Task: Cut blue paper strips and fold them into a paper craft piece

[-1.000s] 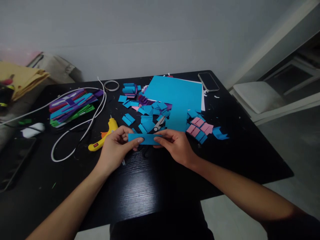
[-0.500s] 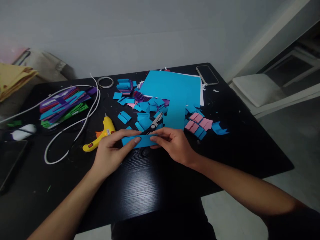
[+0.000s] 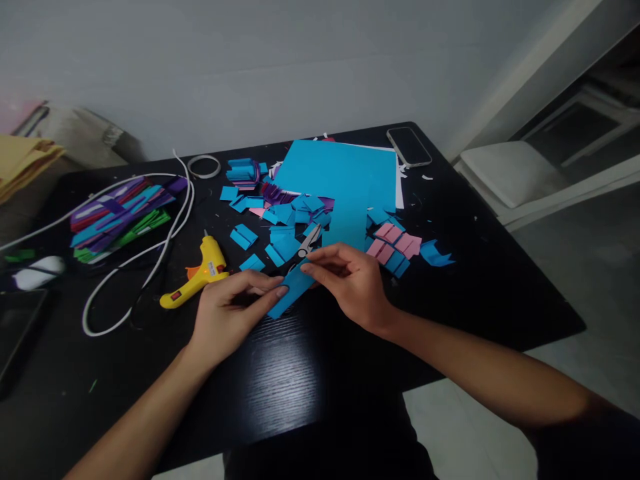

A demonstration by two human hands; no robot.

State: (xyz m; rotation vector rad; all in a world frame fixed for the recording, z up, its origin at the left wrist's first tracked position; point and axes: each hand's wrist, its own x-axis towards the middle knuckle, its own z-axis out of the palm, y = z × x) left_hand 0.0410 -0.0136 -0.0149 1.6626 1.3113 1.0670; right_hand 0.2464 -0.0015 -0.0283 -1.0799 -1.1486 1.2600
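A blue paper strip slants between my two hands, its lower left end pointing toward me. My left hand pinches its left edge between thumb and fingers. At the upper right end, my right hand is closed on the same strip. Just behind the strip lies a pair of scissors, blades pointing away from me and handles mostly hidden. Loose blue paper pieces are scattered beyond the scissors. A large blue sheet lies behind them, with a blue strip reaching down toward my right hand.
A yellow glue gun rests left of my left hand, near a looped white cable. Bundled coloured strips and a tape roll lie farther left. Folded pink pieces and a phone are on the right.
The blue strip has turned from nearly level to slanted, its left end dropping toward me. Both hands still hold it. The view has shifted slightly.
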